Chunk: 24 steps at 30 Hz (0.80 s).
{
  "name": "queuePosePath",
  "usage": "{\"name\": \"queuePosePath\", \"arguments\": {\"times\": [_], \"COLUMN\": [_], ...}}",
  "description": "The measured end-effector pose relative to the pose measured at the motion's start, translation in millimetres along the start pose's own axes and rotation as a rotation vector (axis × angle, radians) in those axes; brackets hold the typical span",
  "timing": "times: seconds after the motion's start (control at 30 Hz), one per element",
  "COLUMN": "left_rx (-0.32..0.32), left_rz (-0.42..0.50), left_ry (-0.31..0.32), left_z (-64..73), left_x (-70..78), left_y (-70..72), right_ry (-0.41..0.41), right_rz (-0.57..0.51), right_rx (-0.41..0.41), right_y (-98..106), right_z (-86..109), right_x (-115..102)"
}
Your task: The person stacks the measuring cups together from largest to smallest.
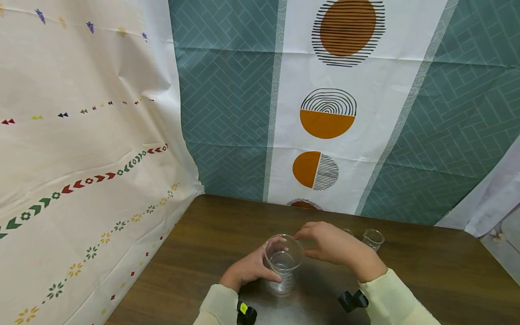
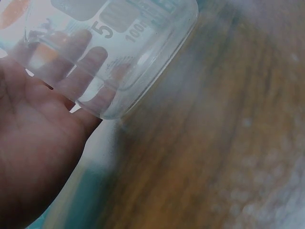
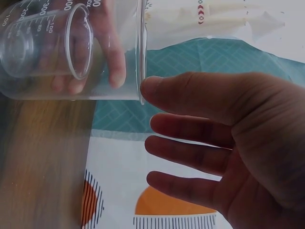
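Observation:
A large clear glass beaker (image 1: 289,280) with a wide rim stands on the table in the head view. My left hand (image 1: 253,267) grips it round its left side, thumb in front. Through the glass in the left wrist view, fingers of the left hand (image 2: 38,129) show behind the printed "500". Nested inside is a smaller graduated beaker (image 3: 52,45), its rim well below the large one's. My right hand (image 3: 252,143) is at the large beaker's rim on the right, thumb tip right at the edge and the other fingers loosely extended with nothing between them.
Behind the right wrist, a small glass beaker (image 1: 373,239) stands on the brown wooden table (image 1: 227,221). Beside it the rim of another glass vessel (image 1: 348,232) shows, mostly hidden by the right hand. Patterned cloths (image 1: 227,99) hang along the table's back and left edges.

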<state>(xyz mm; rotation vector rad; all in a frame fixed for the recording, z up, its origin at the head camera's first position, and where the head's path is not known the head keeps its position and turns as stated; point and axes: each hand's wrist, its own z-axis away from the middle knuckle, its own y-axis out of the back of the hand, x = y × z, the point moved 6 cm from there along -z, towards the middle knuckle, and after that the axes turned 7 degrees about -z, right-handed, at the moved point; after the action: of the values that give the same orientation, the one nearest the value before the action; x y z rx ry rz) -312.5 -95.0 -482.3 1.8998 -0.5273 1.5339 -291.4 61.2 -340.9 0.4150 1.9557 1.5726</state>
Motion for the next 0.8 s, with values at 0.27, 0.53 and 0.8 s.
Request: {"name": "queuePosePath", "arguments": {"times": [0.27, 0.53, 0.8], "left_rx": [0.006, 0.01, -0.001], "left_rz": [0.002, -0.001, 0.034], "left_ry": [0.002, 0.016, 0.004], "left_z": [0.8, 1.1, 1.9], "left_x": [0.9, 2.8, 2.3], "left_y": [-0.4, -0.3, -1.5], "right_ry": [-0.019, -0.021, -0.044], "right_rz": [0.007, 0.019, 0.0], "right_rx": [-0.002, -0.005, -0.016], "right_y": [-2, -3, -5], "right_z": [1.6, 1.8, 3.6], "right_x": [6, 9, 11]}}
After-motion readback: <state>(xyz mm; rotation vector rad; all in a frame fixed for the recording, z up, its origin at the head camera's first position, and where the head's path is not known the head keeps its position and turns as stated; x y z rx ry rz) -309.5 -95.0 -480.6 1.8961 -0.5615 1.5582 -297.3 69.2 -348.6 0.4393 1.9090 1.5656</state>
